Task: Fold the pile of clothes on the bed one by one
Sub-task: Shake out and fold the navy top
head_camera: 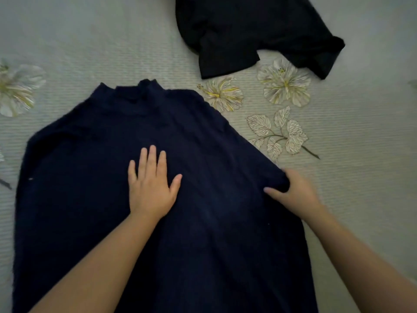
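Jumper (108, 141), centre frame: side fold.
Left hand (150, 188) pressing flat, fingers apart; right hand (293, 190) pinching edge — advise lifting evenly inward.

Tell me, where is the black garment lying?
The black garment lies crumpled at the head view's top right, on the bedspread beyond the navy sweater.

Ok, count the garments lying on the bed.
2. The navy sweater is spread flat in front, left hand pressing it, right hand gripping its edge. The black garment lies crumpled at the top, cut off by the frame; others may lie out of view.
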### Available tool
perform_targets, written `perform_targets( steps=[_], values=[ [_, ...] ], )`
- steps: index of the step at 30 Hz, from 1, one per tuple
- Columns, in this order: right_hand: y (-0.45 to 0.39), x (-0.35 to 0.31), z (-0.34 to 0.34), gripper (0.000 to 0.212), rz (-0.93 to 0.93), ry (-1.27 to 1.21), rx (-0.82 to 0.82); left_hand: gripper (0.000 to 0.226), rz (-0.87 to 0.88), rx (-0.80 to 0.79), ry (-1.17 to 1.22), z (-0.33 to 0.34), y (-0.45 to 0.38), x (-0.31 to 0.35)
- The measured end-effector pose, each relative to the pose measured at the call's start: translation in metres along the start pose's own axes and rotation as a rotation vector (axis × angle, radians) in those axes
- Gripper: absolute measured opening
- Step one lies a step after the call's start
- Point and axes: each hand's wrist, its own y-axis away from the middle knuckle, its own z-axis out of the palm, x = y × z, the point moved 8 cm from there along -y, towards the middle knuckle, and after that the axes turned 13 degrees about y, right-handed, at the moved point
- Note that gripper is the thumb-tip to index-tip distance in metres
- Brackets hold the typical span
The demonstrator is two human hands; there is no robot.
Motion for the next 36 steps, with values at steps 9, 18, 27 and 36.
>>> perform_targets(
  steps=[9, 18, 27, 36],
  values=[
    [0.029, -0.018, -0.143, 0.035, -0.187, 0.147, 0.911, 0.062, 0.009, -0.052, 0.053, -0.004, -0.002, 0.018],
    [0.019, 0.039, -0.043, 0.043, -0.129, 0.361, -0.003, 0.06, 0.008, -0.064, -0.004, 0.006, 0.0, 0.024],
    [-0.08, 0.026, -0.054, 0.054, -0.095, 0.133, -0.19, 0.061, -0.007, -0.071, -0.008, 0.007, -0.003, 0.023],
    [-0.115, 0.025, -0.159, 0.006, -0.011, 0.011, 0.28, 0.066, 0.153, -0.12, -0.003, 0.004, -0.02, 0.081]
  ],
)
